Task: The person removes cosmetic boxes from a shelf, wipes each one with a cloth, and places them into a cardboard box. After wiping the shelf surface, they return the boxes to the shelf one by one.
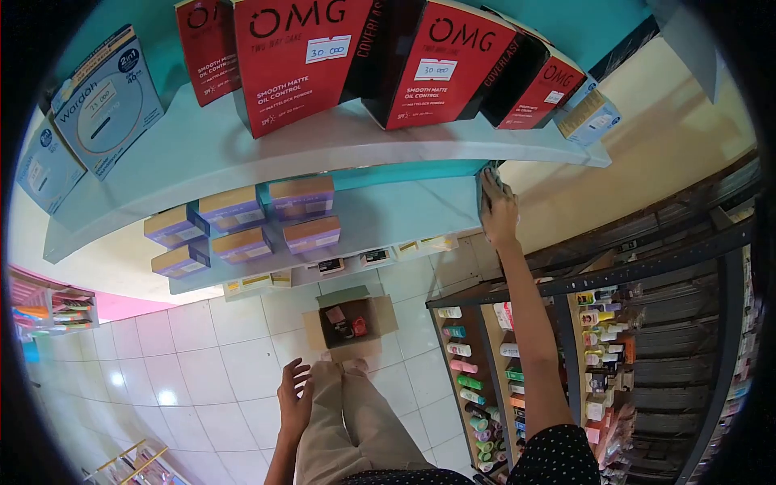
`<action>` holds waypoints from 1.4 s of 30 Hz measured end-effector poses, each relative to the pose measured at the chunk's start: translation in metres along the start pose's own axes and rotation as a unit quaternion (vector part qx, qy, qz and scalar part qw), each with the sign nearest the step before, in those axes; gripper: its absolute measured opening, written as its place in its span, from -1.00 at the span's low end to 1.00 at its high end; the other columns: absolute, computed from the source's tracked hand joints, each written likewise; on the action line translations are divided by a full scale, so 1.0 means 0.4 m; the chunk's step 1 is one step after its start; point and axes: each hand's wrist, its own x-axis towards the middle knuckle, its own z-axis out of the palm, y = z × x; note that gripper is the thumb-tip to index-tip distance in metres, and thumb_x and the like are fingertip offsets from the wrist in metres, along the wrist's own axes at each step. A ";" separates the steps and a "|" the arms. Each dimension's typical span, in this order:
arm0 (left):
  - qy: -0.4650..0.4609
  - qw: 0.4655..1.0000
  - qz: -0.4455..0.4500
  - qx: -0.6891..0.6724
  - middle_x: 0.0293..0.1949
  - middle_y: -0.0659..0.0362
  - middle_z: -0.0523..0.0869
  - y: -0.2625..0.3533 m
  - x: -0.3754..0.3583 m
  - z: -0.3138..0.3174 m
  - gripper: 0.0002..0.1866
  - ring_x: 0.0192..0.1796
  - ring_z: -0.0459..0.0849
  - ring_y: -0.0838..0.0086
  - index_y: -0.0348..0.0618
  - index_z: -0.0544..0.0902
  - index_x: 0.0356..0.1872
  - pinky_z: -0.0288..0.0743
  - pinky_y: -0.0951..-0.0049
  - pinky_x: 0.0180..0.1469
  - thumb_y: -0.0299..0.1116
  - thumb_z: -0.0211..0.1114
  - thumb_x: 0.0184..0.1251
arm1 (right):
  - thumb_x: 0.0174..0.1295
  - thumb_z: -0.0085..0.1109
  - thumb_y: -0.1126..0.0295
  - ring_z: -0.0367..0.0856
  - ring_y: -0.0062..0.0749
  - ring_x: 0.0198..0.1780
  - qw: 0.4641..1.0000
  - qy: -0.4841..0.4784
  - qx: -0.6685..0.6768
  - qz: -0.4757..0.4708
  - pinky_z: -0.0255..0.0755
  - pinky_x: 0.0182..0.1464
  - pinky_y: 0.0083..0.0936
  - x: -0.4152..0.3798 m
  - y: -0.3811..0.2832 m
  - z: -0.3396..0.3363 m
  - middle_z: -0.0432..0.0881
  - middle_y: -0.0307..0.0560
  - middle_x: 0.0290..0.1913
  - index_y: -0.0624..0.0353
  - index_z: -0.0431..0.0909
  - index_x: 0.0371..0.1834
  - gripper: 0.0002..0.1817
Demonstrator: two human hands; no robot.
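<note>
My right hand (499, 208) reaches out to the right end of the middle shelf (412, 202). Its fingers are closed against the shelf's edge around something small and dark that I cannot make out. To the left on that shelf stand several purple-and-tan boxes (311, 234). Low beside my left thigh hangs my left hand (296, 394), fingers loosely apart and holding nothing. On the floor by my feet sits an open cardboard box (375, 316) with a few small items in it.
Red OMG powder boxes (299, 65) and blue Wardah boxes (109, 101) stand on the upper shelf (323, 137). A dark-framed rack (570, 339) of bottles is close on my right. Another display (129, 469) stands at lower left.
</note>
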 end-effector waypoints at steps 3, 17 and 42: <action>-0.001 1.000 0.001 -0.004 -0.14 0.02 0.53 0.000 0.006 0.008 -0.61 -0.16 0.55 0.38 -0.24 0.30 0.03 0.47 0.44 -0.20 -0.53 0.04 0.12 | -0.05 -0.02 0.51 0.41 -0.12 -0.09 0.999 -0.026 0.020 -0.027 0.22 -0.05 -0.31 -0.019 -0.091 -0.025 0.39 -0.04 0.10 0.19 0.42 -0.01 -0.57; -0.072 0.997 0.015 0.028 -0.12 0.07 0.54 0.035 0.016 0.083 -0.57 -0.11 0.55 0.32 -0.14 0.30 0.03 0.41 0.34 -0.15 -0.49 0.10 0.08 | -0.08 0.02 0.48 0.40 -0.24 -0.11 0.976 -0.031 0.135 -0.165 0.21 -0.11 -0.33 -0.009 -0.389 0.002 0.45 -0.09 0.03 0.19 0.44 -0.06 -0.60; -0.314 0.822 0.009 0.476 -0.14 -0.07 0.50 -0.812 0.567 0.423 -0.53 -0.07 0.49 0.16 -0.19 0.33 -0.06 0.38 0.21 -0.06 -0.25 0.18 -0.03 | -0.08 0.16 0.29 0.49 -0.17 -0.49 0.797 -0.249 0.210 0.509 0.32 -0.44 -0.33 -1.220 -0.486 0.225 0.51 -0.07 -0.58 0.15 0.50 -0.58 -0.83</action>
